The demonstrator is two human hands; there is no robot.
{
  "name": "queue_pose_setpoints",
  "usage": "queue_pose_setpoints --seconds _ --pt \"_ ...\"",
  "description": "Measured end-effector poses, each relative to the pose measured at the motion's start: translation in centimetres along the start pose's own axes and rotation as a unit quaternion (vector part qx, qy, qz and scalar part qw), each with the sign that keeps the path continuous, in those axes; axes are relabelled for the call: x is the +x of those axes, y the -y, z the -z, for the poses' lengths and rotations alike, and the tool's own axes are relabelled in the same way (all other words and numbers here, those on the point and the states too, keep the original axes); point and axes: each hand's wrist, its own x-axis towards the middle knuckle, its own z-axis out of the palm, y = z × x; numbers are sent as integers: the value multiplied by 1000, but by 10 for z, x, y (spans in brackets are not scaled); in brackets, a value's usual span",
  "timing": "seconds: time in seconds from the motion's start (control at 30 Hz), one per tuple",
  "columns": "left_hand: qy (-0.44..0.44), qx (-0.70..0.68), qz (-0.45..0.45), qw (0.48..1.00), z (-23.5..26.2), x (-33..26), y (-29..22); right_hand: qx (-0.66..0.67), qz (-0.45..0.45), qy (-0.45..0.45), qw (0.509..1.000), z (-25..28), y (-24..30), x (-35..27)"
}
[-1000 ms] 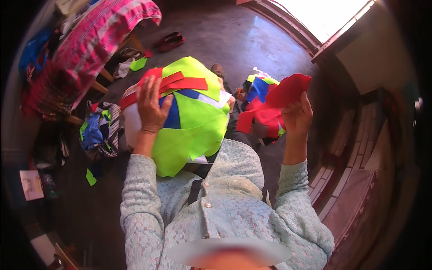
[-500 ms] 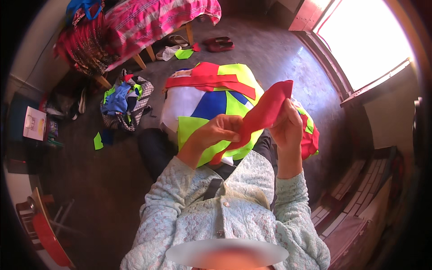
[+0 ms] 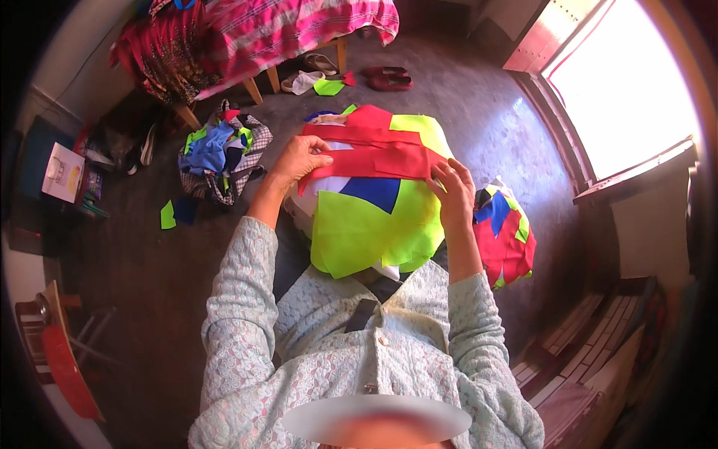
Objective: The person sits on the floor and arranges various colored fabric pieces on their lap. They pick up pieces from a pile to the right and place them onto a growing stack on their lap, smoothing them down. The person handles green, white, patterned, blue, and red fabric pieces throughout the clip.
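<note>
Red cloth strip (image 3: 374,161) pinned by both hands.

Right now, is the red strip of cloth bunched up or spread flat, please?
Spread flat: the red strip lies stretched across the stack of cloth pieces, the left hand and right hand holding its ends.

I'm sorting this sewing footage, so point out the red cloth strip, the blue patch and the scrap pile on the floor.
red cloth strip (image 3: 374,159), head view, middle of the strip between both hands
blue patch (image 3: 374,191), head view, centre of the patch
scrap pile (image 3: 221,156), head view, blue cloth on top
</note>
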Motion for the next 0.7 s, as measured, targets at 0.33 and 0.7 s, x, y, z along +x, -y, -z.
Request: queue_pose_setpoints --seconds 0.33,0.7 --pt "89 -126 41 987 26 -7 15 -606 379 125 688 -49 12 -4" --pt "15 -104 -21 994 45 0 4 -549 335 116 757 -67 -12 2"
